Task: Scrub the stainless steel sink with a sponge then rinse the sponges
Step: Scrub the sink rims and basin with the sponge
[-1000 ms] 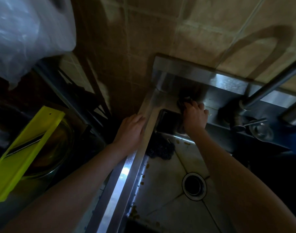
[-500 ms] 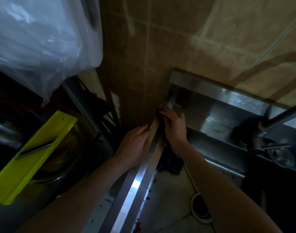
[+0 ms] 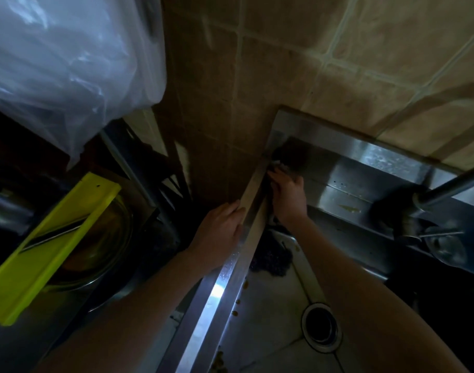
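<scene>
Steel sink [image 3: 225, 286] rim running near to far, left hand [image 3: 219, 232] flat on it, fingers straight. Just beyond, right hand [image 3: 287, 192] curled over the sponge [image 3: 277, 164], jammed in the far-left corner; probably nearward along the rim next.

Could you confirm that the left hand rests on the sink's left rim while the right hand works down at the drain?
Not quite: the head view shows the right hand at the sink's back left corner, away from the drain. The left hand does rest on the left rim.
</scene>
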Tool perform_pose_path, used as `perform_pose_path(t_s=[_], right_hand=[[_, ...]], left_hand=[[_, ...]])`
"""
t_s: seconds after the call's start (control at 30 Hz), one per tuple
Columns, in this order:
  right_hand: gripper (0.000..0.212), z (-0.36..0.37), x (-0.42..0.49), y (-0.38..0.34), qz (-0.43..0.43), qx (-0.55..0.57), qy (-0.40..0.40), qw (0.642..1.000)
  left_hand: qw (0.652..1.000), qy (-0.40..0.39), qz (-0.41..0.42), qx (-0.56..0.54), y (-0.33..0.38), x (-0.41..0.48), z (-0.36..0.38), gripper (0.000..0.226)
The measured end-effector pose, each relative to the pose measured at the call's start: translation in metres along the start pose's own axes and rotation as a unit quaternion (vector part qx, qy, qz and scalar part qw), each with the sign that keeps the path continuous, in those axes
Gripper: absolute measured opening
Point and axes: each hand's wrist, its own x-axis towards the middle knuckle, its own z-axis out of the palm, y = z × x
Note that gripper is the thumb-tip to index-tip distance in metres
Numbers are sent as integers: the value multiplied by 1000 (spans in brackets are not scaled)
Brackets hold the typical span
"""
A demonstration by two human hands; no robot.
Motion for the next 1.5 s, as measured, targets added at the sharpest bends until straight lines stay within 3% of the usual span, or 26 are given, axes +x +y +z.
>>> perform_pose_path(t_s=[0.07, 0.2, 0.43, 0.6, 0.9, 1.07, 1.17, 1.33, 1.5], right_hand=[[36, 4, -16, -10, -35, 38, 12, 999], [37, 7, -33, -5, -160, -3, -8, 987], [49, -4, -2, 16, 12, -101, -33, 994], [52, -15, -12, 26, 78, -123, -30, 989], [44, -60, -52, 91, 175, -157, 12, 972], [57, -72, -69, 110, 284, -149, 13, 947], [54, -70, -62, 107, 268, -160, -5, 950], [53, -52, -46, 80, 121, -183, -47, 974], [45, -63, -51, 91, 180, -156, -24, 971]], left_hand=[[1000, -10, 3, 3, 3, 2, -2, 38], [1000, -11, -1, 5, 7, 6, -3, 38], [1000, -24, 8, 9, 9, 8, -3, 36], [999, -36, 20, -32, 22, 14, 2, 35], [996, -72, 48, -6, 46, 30, 29, 44], [994, -84, 65, 18, 56, 37, 38, 45], [994, -84, 67, 27, 55, 39, 42, 45], [993, -97, 57, 20, 54, 42, 48, 45], [994, -97, 49, 12, 57, 46, 51, 45]])
